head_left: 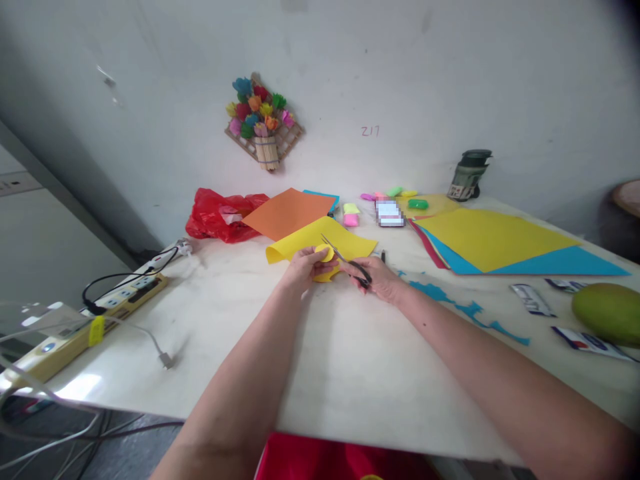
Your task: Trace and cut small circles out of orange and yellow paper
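Note:
Between the fingers of my left hand point(303, 266) is a small round piece of yellow paper point(325, 253). My right hand point(379, 281) grips a pair of scissors point(361, 275) by the dark handles, and the blades point up and left, close beside the yellow piece. Whether the blades touch it I cannot tell. Behind both hands lies a larger yellow sheet point(300, 235), its left edge curled. Blue paper scraps point(435, 291) are strewn to the right of my right hand.
An orange sheet point(291, 212) and a red plastic bag point(220, 215) lie at the back left. Stacked yellow point(495, 230) and blue sheets point(560, 261) are on the right, near a mango point(607, 313) and a bottle point(469, 175). A power strip point(125, 299) with cables runs along the left edge.

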A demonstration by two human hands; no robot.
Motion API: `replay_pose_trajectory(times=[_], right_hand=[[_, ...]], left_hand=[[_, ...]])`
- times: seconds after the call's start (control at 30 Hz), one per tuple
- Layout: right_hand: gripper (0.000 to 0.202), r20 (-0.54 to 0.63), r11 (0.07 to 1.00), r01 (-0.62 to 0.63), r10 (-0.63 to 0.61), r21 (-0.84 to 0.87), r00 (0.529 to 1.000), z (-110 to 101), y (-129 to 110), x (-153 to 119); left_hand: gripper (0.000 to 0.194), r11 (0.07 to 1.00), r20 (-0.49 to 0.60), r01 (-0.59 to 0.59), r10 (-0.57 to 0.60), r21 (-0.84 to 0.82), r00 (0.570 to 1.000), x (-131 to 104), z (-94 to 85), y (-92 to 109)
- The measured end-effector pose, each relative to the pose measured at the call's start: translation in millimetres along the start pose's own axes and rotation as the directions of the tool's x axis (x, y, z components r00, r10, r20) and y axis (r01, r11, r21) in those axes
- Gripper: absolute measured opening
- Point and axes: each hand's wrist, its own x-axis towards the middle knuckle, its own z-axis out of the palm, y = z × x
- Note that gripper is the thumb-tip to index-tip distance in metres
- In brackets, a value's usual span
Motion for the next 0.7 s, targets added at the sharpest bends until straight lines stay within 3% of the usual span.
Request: replay_pose_trajectory(times=[0.7], right_hand=[[0.032, -0.009, 1.000, -0.022, 0.022, 0.001, 1.000, 0.5, 1.4, 2.1]], left_hand=[[0.015, 1.000, -0.068, -0.021, 0.021, -0.005, 0.997, -0.8, 2.4, 1.2]])
